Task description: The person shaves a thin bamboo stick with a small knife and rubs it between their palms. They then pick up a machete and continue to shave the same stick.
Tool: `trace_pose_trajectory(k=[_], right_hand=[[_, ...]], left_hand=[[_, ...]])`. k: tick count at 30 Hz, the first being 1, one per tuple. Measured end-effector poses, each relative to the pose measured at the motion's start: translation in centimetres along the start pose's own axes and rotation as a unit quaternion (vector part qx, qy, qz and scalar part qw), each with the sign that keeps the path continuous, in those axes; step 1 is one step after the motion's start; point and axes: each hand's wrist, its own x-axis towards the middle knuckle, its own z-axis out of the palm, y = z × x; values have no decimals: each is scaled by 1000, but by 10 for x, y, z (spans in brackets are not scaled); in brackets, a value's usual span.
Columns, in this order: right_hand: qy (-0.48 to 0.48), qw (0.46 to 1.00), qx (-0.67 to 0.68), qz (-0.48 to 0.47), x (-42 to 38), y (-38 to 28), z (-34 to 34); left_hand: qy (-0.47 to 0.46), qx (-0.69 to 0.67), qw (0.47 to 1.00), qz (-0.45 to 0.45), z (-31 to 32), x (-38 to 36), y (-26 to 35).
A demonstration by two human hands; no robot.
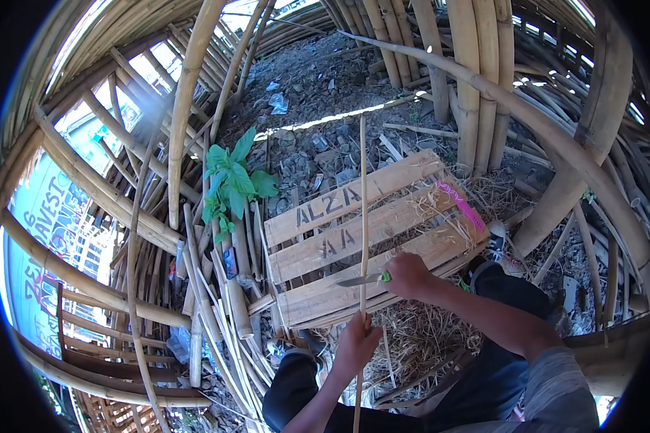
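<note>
My right hand (409, 276) is closed round the green handle of a knife (360, 281), its blade pointing left. The blade lies across a long thin bamboo strip (364, 216), a little above my other hand. My left hand (357, 342) grips that strip, fingers wrapped round it. From between my legs the strip runs up past the far edge of a slatted wooden crate (325, 260). Dark letters are printed on the crate's slats, and a pink mark (469, 213) shows at its right end.
Pale shavings (412, 346) cover the ground by my feet. Left of the crate lie bamboo poles and strips (209, 303) and a green leafy plant (231, 180). Thick upright bamboo posts (477, 94) stand behind, and a long curved pole (542, 130) crosses the right side.
</note>
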Motion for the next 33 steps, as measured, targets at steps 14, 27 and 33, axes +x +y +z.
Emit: trace_pose_trajectory(k=[14, 27, 33], right_hand=[[-52, 993, 89, 54, -13, -24, 6], [-65, 993, 94, -4, -21, -32, 10], [-108, 991, 81, 19, -22, -32, 3]], left_hand=[[-10, -204, 964, -170, -3, 4, 16], [-12, -214, 965, -153, 2, 2, 17], [-25, -215, 964, -156, -1, 3, 14]])
